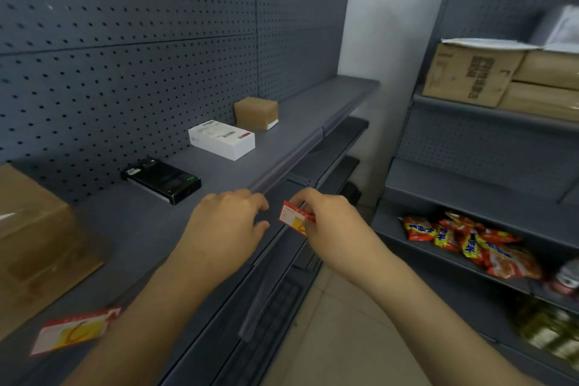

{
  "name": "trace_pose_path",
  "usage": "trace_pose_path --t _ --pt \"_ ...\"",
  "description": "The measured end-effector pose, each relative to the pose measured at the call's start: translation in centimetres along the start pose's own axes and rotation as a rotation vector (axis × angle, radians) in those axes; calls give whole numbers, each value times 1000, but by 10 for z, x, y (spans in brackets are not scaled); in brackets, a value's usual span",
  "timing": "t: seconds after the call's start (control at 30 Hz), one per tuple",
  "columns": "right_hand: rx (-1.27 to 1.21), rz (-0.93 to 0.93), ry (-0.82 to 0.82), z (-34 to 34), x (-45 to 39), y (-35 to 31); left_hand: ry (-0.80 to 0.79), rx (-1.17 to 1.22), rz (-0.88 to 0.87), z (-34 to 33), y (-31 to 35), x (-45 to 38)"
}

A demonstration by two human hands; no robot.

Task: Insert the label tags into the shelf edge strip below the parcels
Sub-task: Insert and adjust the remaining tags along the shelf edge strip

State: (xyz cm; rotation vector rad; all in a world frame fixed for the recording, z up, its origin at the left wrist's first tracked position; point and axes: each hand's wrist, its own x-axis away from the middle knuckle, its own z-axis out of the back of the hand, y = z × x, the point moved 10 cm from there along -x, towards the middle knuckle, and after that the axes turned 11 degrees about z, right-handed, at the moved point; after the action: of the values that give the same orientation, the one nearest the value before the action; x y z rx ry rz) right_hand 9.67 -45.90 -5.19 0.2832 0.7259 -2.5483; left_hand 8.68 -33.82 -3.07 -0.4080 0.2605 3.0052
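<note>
i see the right hand (326, 222) pinching a red label tag (293, 217) at the shelf edge strip (282, 171), left hand (228, 222) loosely curled beside it, holding nothing.

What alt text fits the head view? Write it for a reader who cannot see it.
The right hand pinches a red label tag at the shelf edge strip, with the left hand resting beside it on the grey shelf. Behind sit a black box, a white box and a brown parcel; another tag lies near left.
</note>
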Motion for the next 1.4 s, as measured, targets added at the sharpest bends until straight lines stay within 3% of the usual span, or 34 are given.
trace_pose_path --t 0.43,0.83,1.23,1.4 --pt "-29 -56 33 13 -69 115 -74 32 -22 -66 32 -121" --pt "-105 123 -106 7 -160 206 -58 4 321 -131 36 -199" --pt "-193 316 -278 -64 -256 201 -151 -217 518 -189 -13 -232" --pt "-234 406 -340 -85 -273 193 -105 -226 554 -188 -16 -241"
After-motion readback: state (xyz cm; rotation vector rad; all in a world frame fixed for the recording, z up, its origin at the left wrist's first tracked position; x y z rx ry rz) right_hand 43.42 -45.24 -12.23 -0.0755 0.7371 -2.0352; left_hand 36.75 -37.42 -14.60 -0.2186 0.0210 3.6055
